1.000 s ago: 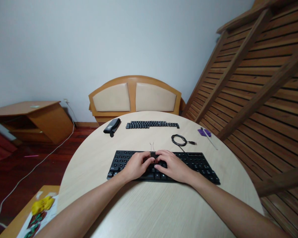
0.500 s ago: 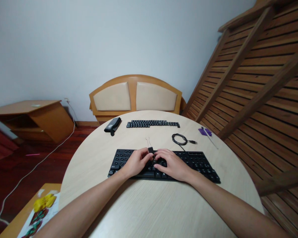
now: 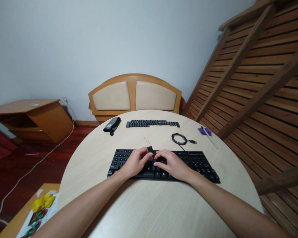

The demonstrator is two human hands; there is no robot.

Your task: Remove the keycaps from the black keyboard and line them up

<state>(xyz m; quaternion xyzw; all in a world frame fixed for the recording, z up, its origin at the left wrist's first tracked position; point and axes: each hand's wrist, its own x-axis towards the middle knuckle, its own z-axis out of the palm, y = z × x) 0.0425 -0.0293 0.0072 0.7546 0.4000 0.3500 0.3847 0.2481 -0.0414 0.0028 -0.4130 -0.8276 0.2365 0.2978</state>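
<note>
A black keyboard (image 3: 198,165) lies across the near middle of the table, with some keys bare of caps. Above its centre, my left hand (image 3: 137,162) is closed on a keycap puller (image 3: 150,149), which has a black grip and thin wire prongs. One pair of prongs points up and away; the other reaches down between my hands. My right hand (image 3: 173,163) rests over the keyboard, thumb and fingertips closed around a small black keycap (image 3: 154,161) at the lower prongs. My fingers partly hide that keycap.
Rows of loose keycaps (image 3: 152,123) lie at the back of the round table (image 3: 149,211). A black folded pouch (image 3: 112,125) is at back left. The coiled USB cable (image 3: 180,138) and a thin stick on a purple cloth (image 3: 205,131) lie to the right.
The puller's grip has tilted slightly to the left and its upper prongs have shifted a little that way. Both hands stay almost in place, and the view has moved slightly.
</note>
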